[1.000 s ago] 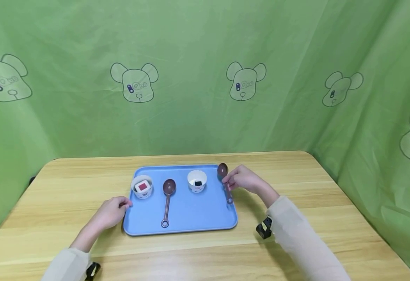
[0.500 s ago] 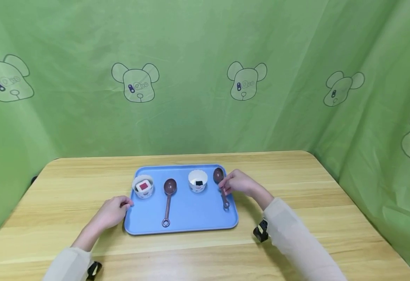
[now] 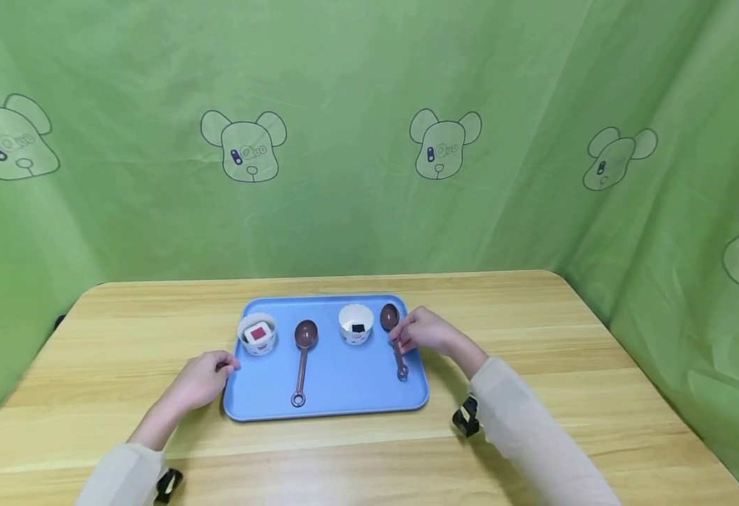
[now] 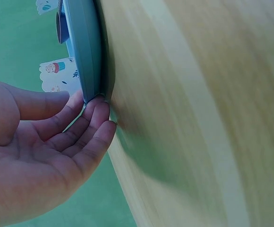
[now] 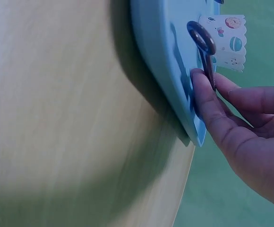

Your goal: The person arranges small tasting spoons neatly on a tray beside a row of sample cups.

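Note:
My right hand (image 3: 421,330) pinches the handle of a brown spoon (image 3: 389,316) between thumb and fingers, over the right side of a blue tray (image 3: 344,400). In the right wrist view, the ring-ended handle (image 5: 202,38) slants up past the fingertips. My left hand (image 3: 201,378) is at the tray's left edge, its relaxed fingertips touching the rim; the thumb (image 4: 47,105) stands apart from them in the left wrist view. Another brown spoon (image 3: 306,336) lies on the tray between two white paper cups: the left cup (image 3: 259,348) holds a white block with a red face, the right cup (image 3: 356,336) something black-and-white.
The tray lies on a wooden table (image 3: 318,464) with rounded far corners. Behind it and along the right hangs a green curtain (image 3: 356,211) printed with bear heads. Black wrist devices (image 3: 467,416) sit below the pale sleeves.
My right hand has moved left and slightly toward me with the spoon, from the tray's right rim to inside it. The left hand stays at the tray's edge.

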Demonstrator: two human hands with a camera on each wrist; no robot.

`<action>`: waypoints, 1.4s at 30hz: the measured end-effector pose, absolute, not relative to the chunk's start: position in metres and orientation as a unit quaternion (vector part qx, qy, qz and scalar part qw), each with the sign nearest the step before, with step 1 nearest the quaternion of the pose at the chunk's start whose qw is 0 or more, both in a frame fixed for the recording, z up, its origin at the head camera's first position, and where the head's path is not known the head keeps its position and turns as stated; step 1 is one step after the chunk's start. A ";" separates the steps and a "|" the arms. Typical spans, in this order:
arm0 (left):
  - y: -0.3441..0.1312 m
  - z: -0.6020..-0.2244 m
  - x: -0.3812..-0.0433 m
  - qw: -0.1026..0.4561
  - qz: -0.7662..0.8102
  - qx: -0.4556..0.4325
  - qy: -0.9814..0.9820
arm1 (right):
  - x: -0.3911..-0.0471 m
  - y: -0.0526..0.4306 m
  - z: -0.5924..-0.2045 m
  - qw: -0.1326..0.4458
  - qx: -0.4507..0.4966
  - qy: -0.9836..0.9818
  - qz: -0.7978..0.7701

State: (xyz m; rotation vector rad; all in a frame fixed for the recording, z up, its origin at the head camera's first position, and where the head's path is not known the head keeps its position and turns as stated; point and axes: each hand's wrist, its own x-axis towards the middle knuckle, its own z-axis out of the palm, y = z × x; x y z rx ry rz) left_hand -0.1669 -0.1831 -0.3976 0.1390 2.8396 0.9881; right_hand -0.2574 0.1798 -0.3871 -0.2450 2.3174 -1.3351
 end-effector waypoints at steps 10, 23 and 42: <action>-0.185 -0.404 -0.170 0.057 0.329 0.047 0.941 | -0.255 0.178 -0.387 0.233 -0.086 0.840 -0.483; -0.184 -0.401 -0.169 0.066 0.325 0.042 0.942 | -0.250 0.181 -0.388 0.254 -0.085 0.825 -0.497; -0.184 -0.399 -0.167 0.058 0.330 0.051 0.941 | -0.244 0.185 -0.386 0.290 -0.097 0.802 -0.514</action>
